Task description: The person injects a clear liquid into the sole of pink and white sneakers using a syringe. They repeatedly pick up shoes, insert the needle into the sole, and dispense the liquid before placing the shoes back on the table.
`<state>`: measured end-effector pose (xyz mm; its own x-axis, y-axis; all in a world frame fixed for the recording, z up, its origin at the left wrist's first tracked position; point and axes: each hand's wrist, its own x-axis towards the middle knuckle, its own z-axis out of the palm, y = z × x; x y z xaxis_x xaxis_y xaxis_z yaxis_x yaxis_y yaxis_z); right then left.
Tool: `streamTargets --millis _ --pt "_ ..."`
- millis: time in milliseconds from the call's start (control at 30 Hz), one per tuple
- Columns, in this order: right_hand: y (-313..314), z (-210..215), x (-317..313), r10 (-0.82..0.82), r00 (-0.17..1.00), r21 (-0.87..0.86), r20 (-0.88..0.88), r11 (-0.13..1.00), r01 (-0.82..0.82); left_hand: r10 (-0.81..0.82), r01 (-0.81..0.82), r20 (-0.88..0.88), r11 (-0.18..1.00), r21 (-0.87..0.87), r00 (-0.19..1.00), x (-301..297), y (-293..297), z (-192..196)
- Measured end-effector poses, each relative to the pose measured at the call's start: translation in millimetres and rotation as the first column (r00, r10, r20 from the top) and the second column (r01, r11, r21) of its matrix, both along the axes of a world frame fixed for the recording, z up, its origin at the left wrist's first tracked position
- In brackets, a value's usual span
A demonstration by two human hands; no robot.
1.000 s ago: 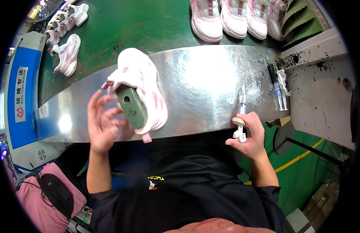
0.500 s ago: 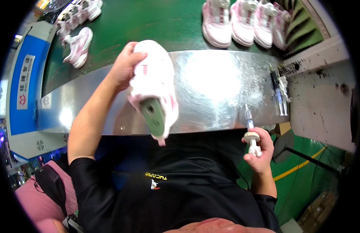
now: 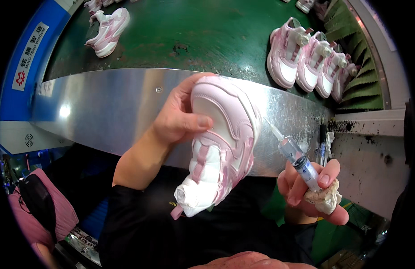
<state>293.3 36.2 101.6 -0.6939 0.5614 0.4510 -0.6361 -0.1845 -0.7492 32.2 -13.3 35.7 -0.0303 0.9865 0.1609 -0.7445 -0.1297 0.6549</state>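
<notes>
My left hand (image 3: 178, 114) grips a pink-and-white sneaker (image 3: 221, 107) by its toe end. The thumb presses on the upper; the fingers go behind the sole, partly hidden. Heel and ankle opening hang toward me, with a white round piece near the collar. In my right hand (image 3: 297, 186) is a clear syringe (image 3: 293, 150), held around the barrel's lower end with a crumpled off-white wrap at its plunger end. Its thin tip points up and left, close beside the sneaker's sole edge; whether it touches, I cannot tell.
A metal ledge (image 3: 122, 98) runs along the green work surface (image 3: 185, 40). Several similar sneakers (image 3: 285, 58) line the right, beside green hanging flaps (image 3: 357, 58). A single sneaker (image 3: 109, 33) lies at the left. Another syringe (image 3: 322, 143) rests near the ledge's right end.
The sneaker has turned from sole-up view to showing its upper, and moved right. My right hand has raised the syringe toward the shoe's edge. The whole view has shifted.
</notes>
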Motion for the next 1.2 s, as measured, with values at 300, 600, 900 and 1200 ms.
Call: streamTargets --millis 300,600,900,1200 --pt "4 7 -22 0.11 0.993 -0.031 0.033 0.994 -0.109 -0.02 0.019 -0.126 1.0 -0.002 0.992 2 -5 6" --pt "1 6 -20 0.082 0.993 -0.096 0.084 0.993 -0.074 0.026 -0.024 -0.153 1.0 0.015 0.988 3 -6 7" --pt "4 4 -14 0.065 0.991 -0.097 0.116 0.994 -0.054 0.001 0.009 -0.127 0.997 0.078 0.992 -2 -5 2" --pt "4 -4 -7 0.098 0.991 -0.115 0.093 0.99 -0.087 0.095 -0.107 -0.163 0.992 -0.066 0.982 2 -5 3"
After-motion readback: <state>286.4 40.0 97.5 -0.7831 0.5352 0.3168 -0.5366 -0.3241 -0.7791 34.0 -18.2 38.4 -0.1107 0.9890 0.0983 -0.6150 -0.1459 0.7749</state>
